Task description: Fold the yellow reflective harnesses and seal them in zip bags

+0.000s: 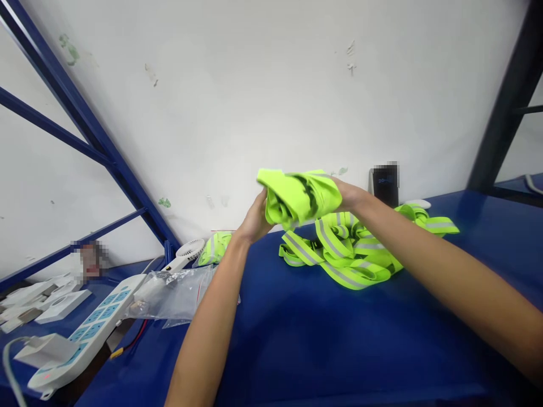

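Note:
Between my two hands, raised above the blue table, is a folded bundle of neon-yellow reflective strap (303,198) with dark bits showing in its folds. My left hand (255,219) grips its left side from below, the fingers mostly hidden behind it. My right hand (348,194) holds the right end, its fingertips also out of sight behind the bundle. Below and behind my right forearm lies a loose heap of the same yellow straps with grey reflective stripes (352,254). A clear bag with more yellow strap (215,247) sits at the back, left of my left forearm.
The blue tabletop (322,350) runs up to a white wall. To the left are a white power strip (91,328), clear plastic bags (173,294), a small white fan (189,249) and white boxes (63,305). A dark-screened device (385,186) leans at the back right.

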The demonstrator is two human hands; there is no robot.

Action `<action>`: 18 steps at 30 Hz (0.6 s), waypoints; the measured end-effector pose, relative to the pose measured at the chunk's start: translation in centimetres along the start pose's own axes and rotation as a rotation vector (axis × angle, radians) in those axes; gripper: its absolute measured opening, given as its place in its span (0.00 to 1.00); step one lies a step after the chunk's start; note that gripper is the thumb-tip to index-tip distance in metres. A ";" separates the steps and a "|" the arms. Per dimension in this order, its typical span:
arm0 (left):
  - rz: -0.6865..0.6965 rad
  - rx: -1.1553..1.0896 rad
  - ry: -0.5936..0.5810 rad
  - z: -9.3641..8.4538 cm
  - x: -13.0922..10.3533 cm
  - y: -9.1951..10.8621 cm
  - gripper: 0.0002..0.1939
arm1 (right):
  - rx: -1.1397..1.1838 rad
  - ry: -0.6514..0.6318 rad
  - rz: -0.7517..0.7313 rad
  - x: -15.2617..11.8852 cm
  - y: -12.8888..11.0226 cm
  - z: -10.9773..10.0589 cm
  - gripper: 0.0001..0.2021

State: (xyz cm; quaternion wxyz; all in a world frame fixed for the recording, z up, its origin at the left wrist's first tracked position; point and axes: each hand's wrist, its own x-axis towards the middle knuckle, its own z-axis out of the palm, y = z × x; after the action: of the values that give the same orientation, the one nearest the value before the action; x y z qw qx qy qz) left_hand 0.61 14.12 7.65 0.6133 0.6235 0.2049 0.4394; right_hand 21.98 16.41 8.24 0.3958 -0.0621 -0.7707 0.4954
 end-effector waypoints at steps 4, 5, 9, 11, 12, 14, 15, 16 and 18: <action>0.020 -0.089 0.097 0.6 1.0 -1.1 0.31 | 0.085 0.304 -0.043 1.0 0.4 0.8 0.16; 0.026 -0.101 0.128 0.7 1.3 -1.4 0.30 | 0.086 0.349 -0.049 1.2 0.6 0.9 0.15; 0.007 -0.111 0.277 0.6 1.9 -2.8 0.22 | 0.085 0.458 -0.010 1.5 1.4 0.9 0.14; 0.006 -0.118 0.331 0.4 2.0 -3.4 0.18 | 0.073 0.492 0.028 1.5 1.8 0.7 0.14; 0.009 -0.121 0.340 0.4 2.0 -3.6 0.15 | 0.062 0.511 0.042 1.5 1.9 0.6 0.15; 0.028 -0.097 0.327 0.2 1.9 -4.0 0.14 | 0.031 0.558 0.062 1.4 2.1 0.4 0.15; 0.046 -0.066 0.315 0.2 1.9 -4.1 0.16 | 0.009 0.580 0.072 1.3 2.1 0.4 0.15; 0.067 -0.025 0.302 0.1 1.8 -4.1 0.18 | -0.020 0.598 0.084 1.3 2.0 0.3 0.15; 0.110 0.060 0.279 0.0 1.7 -4.2 0.20 | -0.088 0.615 0.103 1.3 1.9 0.2 0.15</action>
State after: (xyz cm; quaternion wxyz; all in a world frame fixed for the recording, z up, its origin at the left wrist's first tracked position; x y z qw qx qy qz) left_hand 2.72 16.16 4.23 0.5350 0.5847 0.2667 0.5483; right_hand 20.45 17.84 7.38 0.5816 -0.2648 -0.6315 0.4391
